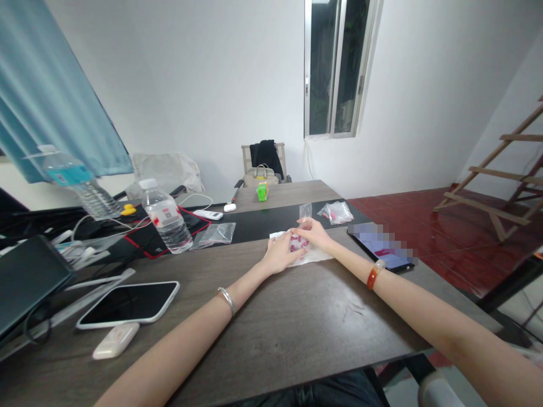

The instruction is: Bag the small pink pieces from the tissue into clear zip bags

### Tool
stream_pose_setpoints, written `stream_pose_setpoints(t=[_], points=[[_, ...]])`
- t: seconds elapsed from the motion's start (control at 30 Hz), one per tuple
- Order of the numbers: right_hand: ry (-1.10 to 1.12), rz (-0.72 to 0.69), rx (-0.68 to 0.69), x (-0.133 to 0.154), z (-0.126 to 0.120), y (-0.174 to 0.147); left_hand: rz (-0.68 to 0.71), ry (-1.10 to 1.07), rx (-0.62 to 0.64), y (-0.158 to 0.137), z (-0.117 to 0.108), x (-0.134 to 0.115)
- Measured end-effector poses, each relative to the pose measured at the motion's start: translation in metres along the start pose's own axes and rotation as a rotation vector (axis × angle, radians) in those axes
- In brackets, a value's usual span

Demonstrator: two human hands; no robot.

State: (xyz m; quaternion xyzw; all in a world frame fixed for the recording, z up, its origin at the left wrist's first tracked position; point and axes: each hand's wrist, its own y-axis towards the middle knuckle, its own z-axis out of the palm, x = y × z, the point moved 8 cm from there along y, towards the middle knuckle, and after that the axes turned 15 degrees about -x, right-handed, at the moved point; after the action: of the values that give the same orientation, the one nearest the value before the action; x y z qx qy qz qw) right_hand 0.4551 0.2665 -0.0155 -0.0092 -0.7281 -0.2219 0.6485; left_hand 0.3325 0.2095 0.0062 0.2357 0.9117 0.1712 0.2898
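**Sorting small red-pink pieces on the white sheet, both hands on the pile**

Both my arms are stretched out over the desk (297, 316). Left hand (280, 255) rests on the near-left edge of the white sheet (316, 257), fingers curled down, touching the small red-pink pieces (298, 243) lying on it. Right hand (313, 233) comes in from the right, fingertips drawn together over the same pile. Looks like a pinch on one piece, but too small to confirm, so I can't tell what's actually between the fingers. Left grip: also unclear, fingers bent over the pile, nothing visibly clamped.

Step, as I read it: picking or counting pieces off the sheet. Just beyond my right hand a small clear bag (305, 211) stands upright, near the pile. A filled zip bag (336, 212) with red contents lies just to its right; an empty flat one (217, 233) lies well to the left, by the water bottle (166, 223).

Next move, my judgement: needs a fine fingertip pinch on one piece, left hand pinning the sheet so it doesn't slide.

Also on the desk: tablet (382, 249) to the right, phone (129, 303) near left.
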Motion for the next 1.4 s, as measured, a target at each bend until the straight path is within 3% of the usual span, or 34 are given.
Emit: stream_pose_setpoints(t=[0.27, 0.5, 0.6, 0.73, 0.83, 1.07, 1.2, 1.4], points=[[0.082, 0.137, 0.026, 0.012, 0.001, -0.009, -0.207, -0.314, -0.152, 0.006, -0.007, 0.023], [0.107, 0.236, -0.019, 0.004, -0.004, -0.005, -0.326, -0.47, -0.235, 0.012, -0.009, 0.036], [0.083, 0.165, -0.019, 0.01, -0.005, -0.005, -0.285, -0.439, -0.277, 0.011, -0.016, 0.031], [0.094, -0.01, -0.018, 0.035, -0.005, -0.012, -0.007, -0.233, -0.312, 0.004, -0.027, -0.001], [0.11, -0.095, -0.023, 0.05, -0.005, -0.02, 0.077, -0.09, -0.325, -0.001, -0.028, -0.017], [0.026, -0.257, -0.031, 0.061, -0.005, -0.026, -0.068, -0.079, -0.431, 0.0, -0.038, -0.002], [-0.013, -0.34, -0.001, 0.067, -0.003, -0.029, -0.156, -0.267, -0.492, 0.003, -0.041, 0.012], [-0.03, -0.33, -0.006, 0.062, -0.004, -0.026, -0.285, -0.457, -0.547, 0.003, -0.038, 0.028]])
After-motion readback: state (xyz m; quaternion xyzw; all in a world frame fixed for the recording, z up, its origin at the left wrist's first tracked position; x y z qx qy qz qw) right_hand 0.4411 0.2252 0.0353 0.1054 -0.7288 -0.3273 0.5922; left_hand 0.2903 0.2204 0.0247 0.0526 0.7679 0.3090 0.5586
